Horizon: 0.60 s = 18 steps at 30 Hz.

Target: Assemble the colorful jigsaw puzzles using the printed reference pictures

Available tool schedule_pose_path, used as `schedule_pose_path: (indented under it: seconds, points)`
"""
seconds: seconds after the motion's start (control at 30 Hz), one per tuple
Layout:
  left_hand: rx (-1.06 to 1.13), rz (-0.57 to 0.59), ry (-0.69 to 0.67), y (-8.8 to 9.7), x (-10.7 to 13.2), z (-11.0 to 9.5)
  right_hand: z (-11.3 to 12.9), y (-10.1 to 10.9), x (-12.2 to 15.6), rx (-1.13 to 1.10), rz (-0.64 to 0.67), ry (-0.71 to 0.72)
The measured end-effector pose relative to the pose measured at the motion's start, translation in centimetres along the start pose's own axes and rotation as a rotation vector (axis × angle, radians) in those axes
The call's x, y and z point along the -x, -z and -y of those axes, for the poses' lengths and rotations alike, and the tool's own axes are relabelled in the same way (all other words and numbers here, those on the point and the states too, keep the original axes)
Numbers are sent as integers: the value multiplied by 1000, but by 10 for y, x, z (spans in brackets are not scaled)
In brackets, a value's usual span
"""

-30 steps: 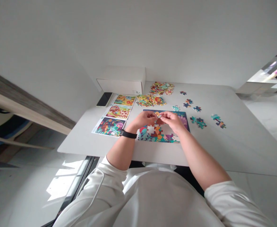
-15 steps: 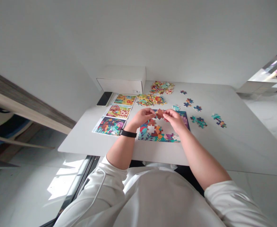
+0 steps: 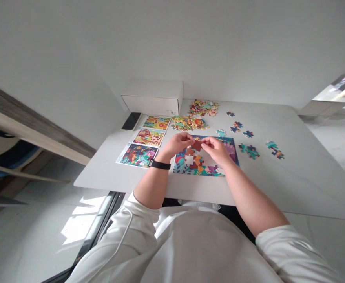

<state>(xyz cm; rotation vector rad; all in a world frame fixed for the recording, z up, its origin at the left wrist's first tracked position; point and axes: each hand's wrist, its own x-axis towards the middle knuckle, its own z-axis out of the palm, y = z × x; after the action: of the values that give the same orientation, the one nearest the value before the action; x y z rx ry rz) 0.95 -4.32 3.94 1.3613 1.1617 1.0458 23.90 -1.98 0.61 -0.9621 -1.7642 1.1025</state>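
A partly built colourful jigsaw puzzle [image 3: 203, 167] lies on the white table [image 3: 292, 177] in front of me, with white gaps in its middle. Just above it, both hands pinch one brown puzzle piece [image 3: 197, 145]. My left hand [image 3: 178, 144], with a black band on its wrist, grips the piece's left side. My right hand [image 3: 216, 148] grips its right side with closed fingers.
Three picture cards [image 3: 148, 137] lie left of the puzzle, with a dark phone [image 3: 131, 121] and a white box [image 3: 153, 98] behind them. Piles of loose pieces [image 3: 196, 116] sit at the back. Several small blue-green pieces [image 3: 250, 151] are scattered to the right.
Both hands lifted the brown piece off the puzzle and hold it slightly above the gaps. The view shifted a little.
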Motion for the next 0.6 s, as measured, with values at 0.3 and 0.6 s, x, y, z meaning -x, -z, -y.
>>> schedule_pose_path:
  seconds: [0.3,0.6]
  points:
    - [47,-68,36,4,0,-2,17,5,9,454,29,479]
    - [27,-46,62,4,1,-2,16,3,10,545,4,499]
